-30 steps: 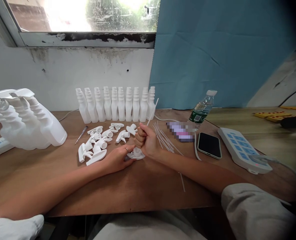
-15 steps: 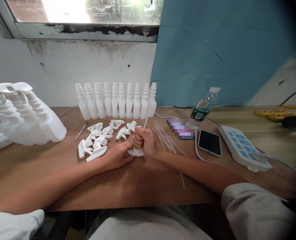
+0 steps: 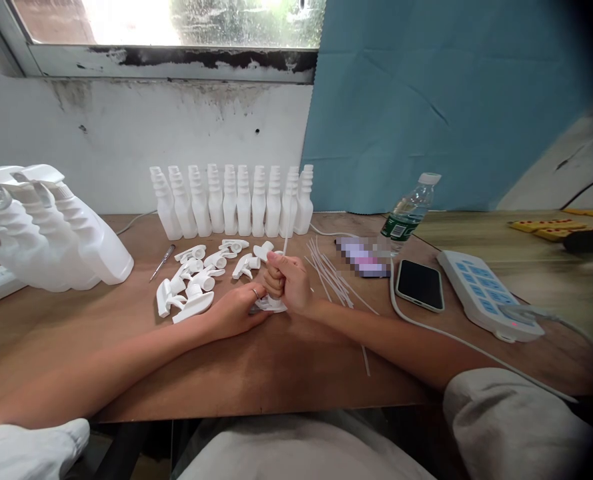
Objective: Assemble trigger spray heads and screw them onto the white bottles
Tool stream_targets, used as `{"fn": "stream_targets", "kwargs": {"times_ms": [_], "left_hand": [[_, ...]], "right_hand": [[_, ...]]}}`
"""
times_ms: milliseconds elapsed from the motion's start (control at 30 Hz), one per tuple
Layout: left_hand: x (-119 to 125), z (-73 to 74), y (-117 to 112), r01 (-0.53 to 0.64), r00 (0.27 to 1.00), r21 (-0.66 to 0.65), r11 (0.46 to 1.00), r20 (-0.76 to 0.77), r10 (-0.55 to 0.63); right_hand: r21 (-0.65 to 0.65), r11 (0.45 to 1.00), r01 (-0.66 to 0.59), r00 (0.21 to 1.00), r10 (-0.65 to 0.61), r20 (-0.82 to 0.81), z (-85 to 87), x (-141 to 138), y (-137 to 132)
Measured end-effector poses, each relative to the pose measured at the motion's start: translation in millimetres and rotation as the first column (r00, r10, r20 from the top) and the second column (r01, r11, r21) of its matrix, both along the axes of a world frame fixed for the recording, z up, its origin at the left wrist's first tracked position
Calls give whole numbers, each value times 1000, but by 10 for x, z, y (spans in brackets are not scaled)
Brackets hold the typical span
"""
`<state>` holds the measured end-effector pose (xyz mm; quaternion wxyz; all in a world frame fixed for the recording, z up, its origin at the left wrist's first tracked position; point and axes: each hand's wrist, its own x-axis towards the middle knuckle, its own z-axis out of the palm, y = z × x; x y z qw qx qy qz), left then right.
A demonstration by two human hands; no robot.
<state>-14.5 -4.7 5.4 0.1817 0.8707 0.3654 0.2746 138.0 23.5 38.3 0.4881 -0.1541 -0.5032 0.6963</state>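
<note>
My right hand is a fist round a thin white plastic tube that stands nearly upright, its lower end at a white spray head on the wooden table. My left hand, a ring on one finger, presses and pinches that spray head from the left. Several loose white spray heads lie just left of my hands. A bundle of white tubes lies just to the right.
A row of white bottles stands along the wall. More white bottles lie heaped at the left. A screwdriver, water bottle, phone and power strip with a cable sit on the table.
The tube in my right fist has swung from leaning right to nearly upright. Both hands stay at the spray head. My view tipped slightly upward.
</note>
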Motion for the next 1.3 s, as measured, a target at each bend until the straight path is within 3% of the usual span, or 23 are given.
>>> {"fn": "stream_targets", "kwargs": {"times_ms": [533, 633, 733, 800, 867, 933, 1000, 1033, 1100, 1133, 1200, 1233, 1300], "left_hand": [[-3, 18, -24, -45, 998, -42, 998, -53, 43], [-12, 35, -35, -65, 998, -107, 992, -9, 64], [-12, 68, -40, -57, 981, -204, 977, 169, 92], [-1, 112, -49, -44, 952, -265, 963, 281, 121], [23, 177, -69, -29, 927, -342, 939, 342, 153], [65, 253, -103, 10, 901, -417, 909, 399, 172], [125, 330, -148, 82, 859, -455, 887, 483, 168], [160, 370, -172, 127, 839, -460, 879, 522, 153], [231, 462, -209, 223, 825, -470, 854, 557, 91], [262, 521, -215, 267, 838, -484, 834, 544, 47], [303, 678, -181, 301, 886, -481, 823, 460, -56], [305, 779, -134, 270, 915, -440, 857, 394, -86], [257, 1020, 21, 83, 967, -180, 980, 253, -35]], "right_hand": [[-6, 1000, -18, 995, 18, 97, 8, 12, 23], [105, 994, -33, 984, 14, 180, 91, 72, 5], [352, 935, 29, 942, -143, 304, 227, 223, -29], [512, 848, 135, 887, -334, 319, 324, 381, -63], [713, 685, 149, 788, -518, 334, 398, 564, -108], [879, 455, -141, 700, -583, 414, 432, 731, -164], [884, 194, -426, 613, -657, 439, 420, 849, -212], [862, 88, -499, 584, -701, 409, 400, 885, -226], [855, -61, -515, 571, -768, 290, 351, 920, -222], [866, -112, -488, 580, -783, 226, 327, 927, -204], [903, -165, -397, 603, -789, 121, 296, 934, -149], [926, -166, -340, 611, -787, 83, 290, 937, -119], [965, -114, -236, 612, -789, 56, 294, 947, -72]]}}
